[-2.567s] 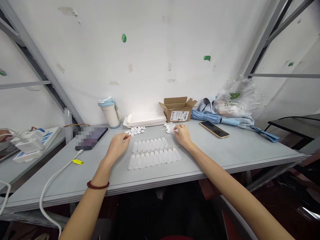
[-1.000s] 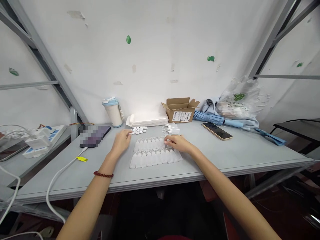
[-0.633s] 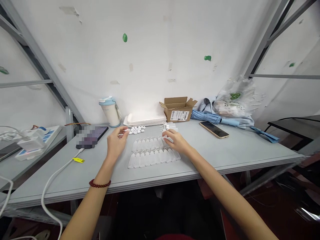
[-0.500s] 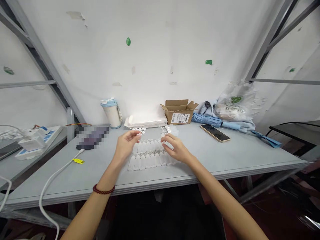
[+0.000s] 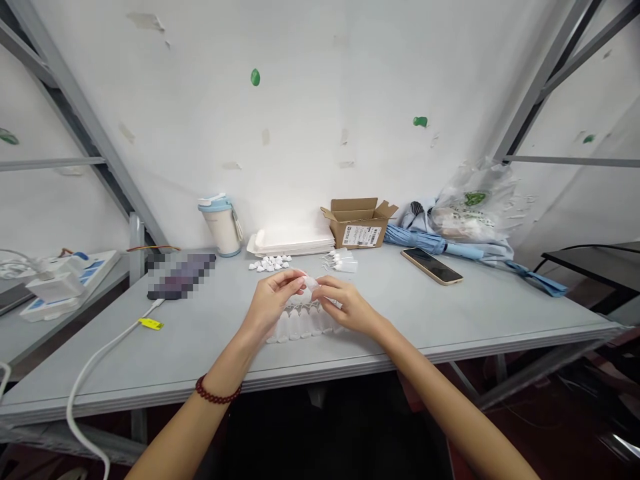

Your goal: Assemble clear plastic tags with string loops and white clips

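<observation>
My left hand (image 5: 274, 295) is closed in a pinch at one end of a small translucent white plastic piece (image 5: 311, 284). At its other side my right hand (image 5: 346, 301) has its fingers closed on the same piece, so both hands meet in front of me. Below them lie rows of similar translucent bottle-shaped pieces (image 5: 303, 325) with thin white cords, partly hidden by my hands. Just beyond my left hand is a loose pile of small white pieces (image 5: 270, 263), like caps. Behind my right hand a small bunch of corded translucent pieces (image 5: 345, 261) lies on the table.
At the back stand a blue-lidded cup (image 5: 221, 227), a stack of white sheets or envelopes (image 5: 295, 241) and an open cardboard box (image 5: 361, 225). A phone (image 5: 431, 266), a folded blue umbrella (image 5: 417, 239) and a plastic bag (image 5: 470, 207) are right. A white cable (image 5: 95, 363) crosses the left side.
My left hand has moved right from beside the white pile, and the two hands have come together over the rows. The piece now shows between their fingers.
</observation>
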### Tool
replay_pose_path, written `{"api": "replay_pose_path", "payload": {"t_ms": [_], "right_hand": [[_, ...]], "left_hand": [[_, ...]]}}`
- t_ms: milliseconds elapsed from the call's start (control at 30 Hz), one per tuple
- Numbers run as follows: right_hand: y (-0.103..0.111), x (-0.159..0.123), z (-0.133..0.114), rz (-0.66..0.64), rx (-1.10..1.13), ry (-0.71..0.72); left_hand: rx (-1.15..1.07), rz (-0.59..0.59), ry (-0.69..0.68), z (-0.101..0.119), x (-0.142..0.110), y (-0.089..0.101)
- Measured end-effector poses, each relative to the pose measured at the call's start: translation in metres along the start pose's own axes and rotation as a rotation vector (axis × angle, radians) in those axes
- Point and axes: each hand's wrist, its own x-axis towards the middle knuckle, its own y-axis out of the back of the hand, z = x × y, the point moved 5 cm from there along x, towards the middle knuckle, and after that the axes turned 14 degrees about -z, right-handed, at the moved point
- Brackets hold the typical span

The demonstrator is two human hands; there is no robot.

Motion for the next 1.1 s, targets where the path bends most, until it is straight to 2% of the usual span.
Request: {"api": "replay_pose_path", "payload": {"t_ms": [367,733,933,1100], "right_hand": [[0.001,0.0,0.001,-0.013,0.081,-0.052],[0.004,0.0,0.005,-0.031,0.266,-0.127],[0.007,-0.002,0.009,0.005,0.469,-0.249],[0.01,-0.003,0.01,0.037,0.563,-0.271]], "left_hand": [[0.041,0.063,-0.03,0.0,0.002,0.006],[0.147,0.031,-0.082,0.009,0.0,-0.002],[0.196,0.007,-0.05,0.009,0.0,-0.006],[0.208,-0.004,0.017,0.005,-0.001,-0.01]]}}
